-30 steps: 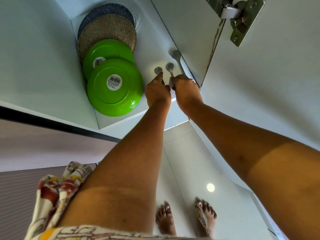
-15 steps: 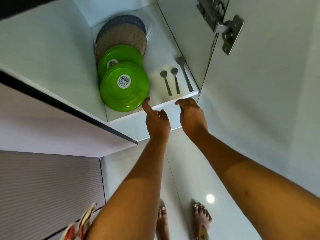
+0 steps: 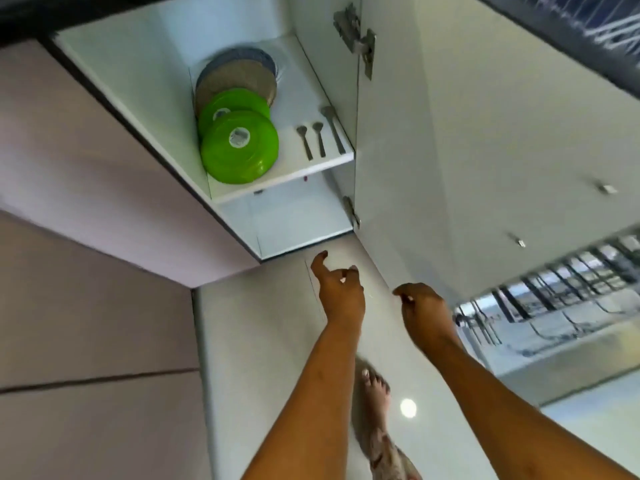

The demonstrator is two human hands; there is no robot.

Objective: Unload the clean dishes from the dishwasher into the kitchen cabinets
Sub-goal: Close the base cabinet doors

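Observation:
Three metal spoons (image 3: 319,137) lie side by side on the white cabinet shelf (image 3: 294,173), right of two overturned green bowls (image 3: 239,152). Behind the bowls lean a brown plate (image 3: 239,79) and a grey one. My left hand (image 3: 339,289) and my right hand (image 3: 420,306) hang below the cabinet over the pale floor, both empty with fingers loosely curled. Neither hand touches anything.
The open cabinet door (image 3: 398,133) stands right of the shelf with two hinges. A dishwasher rack (image 3: 554,299) shows at the right edge, and another dark rack (image 3: 588,36) at the top right. A foot (image 3: 375,393) stands on the floor below.
Both hands let go of the spoons on the shelf and drew back down and away from the cabinet. The view pulled back and swung right, bringing the dishwasher rack into sight.

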